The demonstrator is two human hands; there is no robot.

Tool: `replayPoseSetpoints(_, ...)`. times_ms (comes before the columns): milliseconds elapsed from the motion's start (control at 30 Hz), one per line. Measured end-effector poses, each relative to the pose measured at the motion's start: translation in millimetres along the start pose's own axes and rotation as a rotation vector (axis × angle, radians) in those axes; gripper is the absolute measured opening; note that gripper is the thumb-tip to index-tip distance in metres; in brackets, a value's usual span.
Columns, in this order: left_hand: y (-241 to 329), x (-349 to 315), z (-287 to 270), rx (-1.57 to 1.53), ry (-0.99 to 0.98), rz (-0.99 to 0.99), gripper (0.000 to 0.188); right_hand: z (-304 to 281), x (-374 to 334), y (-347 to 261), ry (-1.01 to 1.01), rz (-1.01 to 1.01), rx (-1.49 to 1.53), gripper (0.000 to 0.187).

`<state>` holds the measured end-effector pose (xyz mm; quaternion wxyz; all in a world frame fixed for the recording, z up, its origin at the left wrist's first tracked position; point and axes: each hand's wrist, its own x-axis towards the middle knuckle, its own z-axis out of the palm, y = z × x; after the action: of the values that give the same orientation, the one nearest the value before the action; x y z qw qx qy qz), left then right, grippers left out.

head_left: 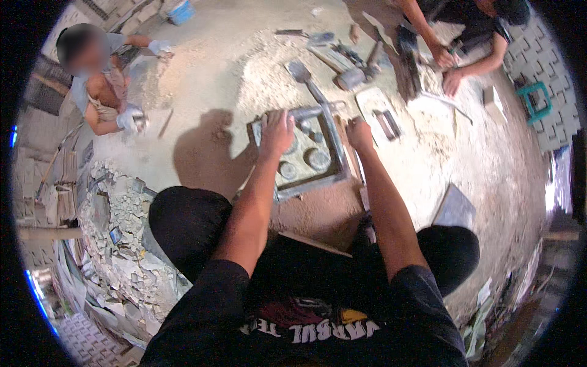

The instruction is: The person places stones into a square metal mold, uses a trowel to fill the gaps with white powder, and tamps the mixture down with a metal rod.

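A grey square frame (338, 137) lies on a reddish-brown board or block (318, 217) between my knees. Inside it is a pale, sand-like fill with several round grey pieces, the largest a disc (317, 159) at the near right. My left hand (278, 133) reaches over the frame's far left part, its fingers closed on the rim. Just off the frame's right side, my right hand (361, 133) is in a fist; whatever it holds is hidden. A flat-bladed shovel-like tool (299, 72) lies with its handle running toward the frame's far right corner.
Pale powder (269, 73) is heaped beyond the frame. Hammers and other tools (351, 76) lie farther right, near a pale tray (376, 107). Two people work at far left and far right. Broken rubble (122, 220) lies left; a grey slab (455, 208) lies by my right knee.
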<state>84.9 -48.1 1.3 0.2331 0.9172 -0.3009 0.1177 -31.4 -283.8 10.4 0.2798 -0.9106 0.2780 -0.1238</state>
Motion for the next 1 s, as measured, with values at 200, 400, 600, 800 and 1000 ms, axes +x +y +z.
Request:
replayPoseSetpoints(200,3,41,-3,0.137,-0.145,-0.126,0.04,-6,44,-33,0.209,-0.204,0.299,0.023)
replayPoseSetpoints(400,-14,47,9,0.172,-0.046,-0.133,0.033,37,118,-59,-0.015,-0.288,0.141,0.028)
replayPoseSetpoints(600,-7,50,11,0.078,-0.074,-0.192,0.034,93,170,-31,-0.206,-0.161,-0.306,0.052)
replayPoseSetpoints(800,-7,53,1,-0.013,-0.165,-0.227,0.036,97,196,-30,-0.304,-0.206,-0.314,0.064)
replayPoseSetpoints(1000,-14,48,10,0.027,-0.073,-0.201,0.034,113,201,-52,-0.552,-0.535,-0.278,0.054)
